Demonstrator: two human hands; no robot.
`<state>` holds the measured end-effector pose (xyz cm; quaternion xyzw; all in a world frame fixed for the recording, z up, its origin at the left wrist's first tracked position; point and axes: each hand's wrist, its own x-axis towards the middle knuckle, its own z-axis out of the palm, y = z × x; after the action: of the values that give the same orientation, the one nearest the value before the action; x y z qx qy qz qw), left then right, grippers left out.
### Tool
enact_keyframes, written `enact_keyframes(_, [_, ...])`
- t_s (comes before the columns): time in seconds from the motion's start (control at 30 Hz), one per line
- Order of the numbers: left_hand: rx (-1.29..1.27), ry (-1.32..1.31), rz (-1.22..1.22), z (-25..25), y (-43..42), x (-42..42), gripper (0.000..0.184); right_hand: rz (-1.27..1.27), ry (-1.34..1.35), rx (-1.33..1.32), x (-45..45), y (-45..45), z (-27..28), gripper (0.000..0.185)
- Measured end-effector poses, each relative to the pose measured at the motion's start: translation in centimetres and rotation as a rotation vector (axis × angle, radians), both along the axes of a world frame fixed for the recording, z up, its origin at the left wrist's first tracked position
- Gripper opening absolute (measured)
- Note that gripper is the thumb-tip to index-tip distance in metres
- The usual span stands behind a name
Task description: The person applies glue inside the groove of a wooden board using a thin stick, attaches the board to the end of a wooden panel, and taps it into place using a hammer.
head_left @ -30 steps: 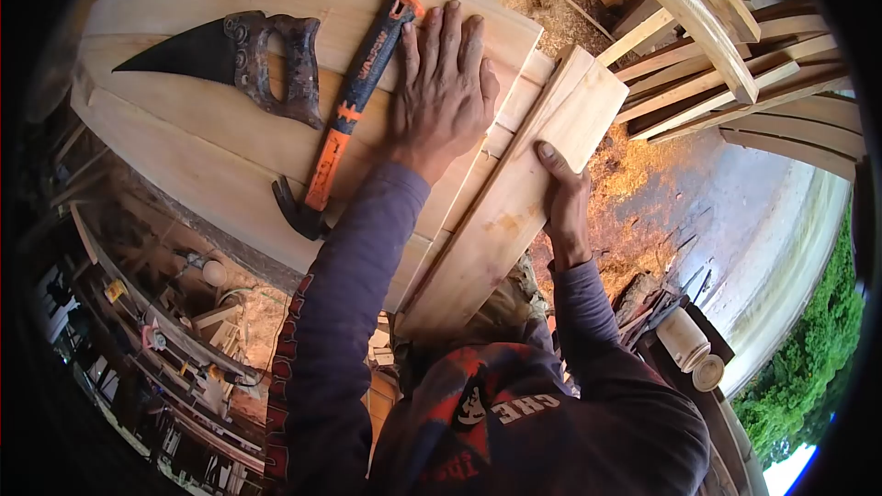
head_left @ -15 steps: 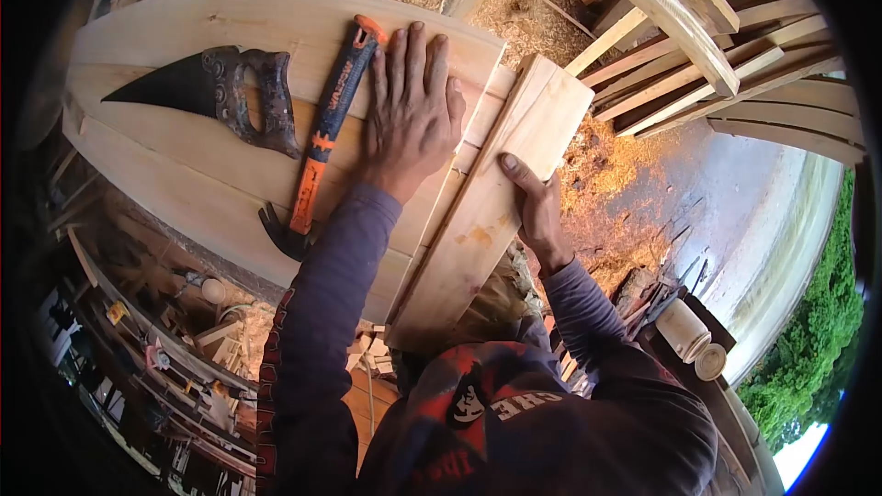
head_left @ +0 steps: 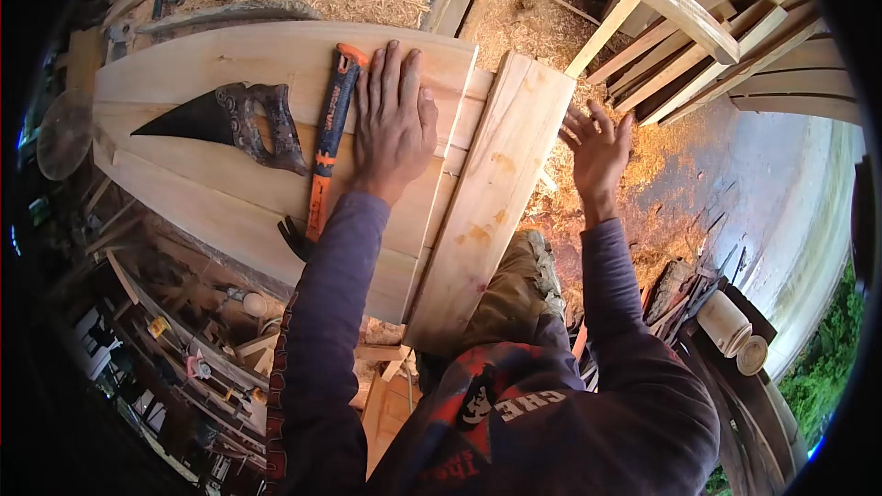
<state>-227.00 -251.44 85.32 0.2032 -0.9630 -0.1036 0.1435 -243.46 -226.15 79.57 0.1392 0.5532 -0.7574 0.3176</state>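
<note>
One left hand (head_left: 395, 133): resting released fingers flat on boards (head_left: 239, 55)
Right hand (head_left: 599, 154): hanging beside plank (head_left: 491, 193), fingers spread open

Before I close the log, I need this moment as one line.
left hand: flat on planks; hammer: beside left hand; saw: on planks; right hand: open, at edge of crosswise board

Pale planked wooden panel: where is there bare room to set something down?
The panel is free between the dark handsaw and the lower left edge, and above the saw. Crowded at mid-panel: orange and black claw hammer beside the left hand.
</note>
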Motion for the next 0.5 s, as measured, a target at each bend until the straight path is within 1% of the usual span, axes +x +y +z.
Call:
enact_keyframes(0.03, [-0.003,0.022,0.006,0.0,0.0,0.1,0.049,-0.071,0.072,0.077,-2.5,0.4,-1.1,0.086])
enact_keyframes(0.07, [-0.008,0.019,0.015,0.0,0.0,0.2,0.049,-0.085,0.203,0.124,-4.8,0.1,-2.6,0.088])
enact_keyframes(0.1, [-0.014,0.007,0.027,0.0,0.2,0.2,0.049,-0.144,0.220,0.047,-6.2,-2.1,-2.1,0.076])
enact_keyframes(0.17, [-0.026,0.005,0.027,0.0,0.4,0.0,0.049,0.031,0.183,-0.109,-3.5,-10.7,1.7,0.072])
enact_keyframes(0.2, [-0.015,-0.001,0.030,-0.2,0.6,0.2,0.049,0.022,0.190,-0.110,-3.4,-10.1,1.6,0.072])
enact_keyframes(0.27, [-0.011,0.015,0.041,-0.1,0.1,-0.5,0.049,0.267,0.232,0.029,-3.5,-8.8,0.2,0.064])
enact_keyframes(0.3, [-0.009,0.025,0.034,-0.2,0.1,-0.5,0.050,0.236,0.356,-0.002,-4.3,-7.7,-1.0,0.065])
enact_keyframes(0.37, [0.000,0.015,0.051,-0.4,0.2,0.4,0.051,-0.019,0.421,-0.031,-8.6,-5.1,-0.4,0.068])
enact_keyframes(0.43, [0.017,-0.001,0.047,0.0,0.3,0.2,0.052,-0.233,0.485,-0.002,-9.7,-4.2,0.9,0.070])
enact_keyframes(0.47, [0.011,-0.006,0.053,0.2,0.3,0.1,0.053,-0.196,0.478,-0.011,-8.2,-6.0,-0.8,0.072])
enact_keyframes(0.5, [0.019,-0.005,0.053,0.1,0.5,0.1,0.053,-0.045,0.454,0.047,-5.5,-7.7,0.0,0.066])
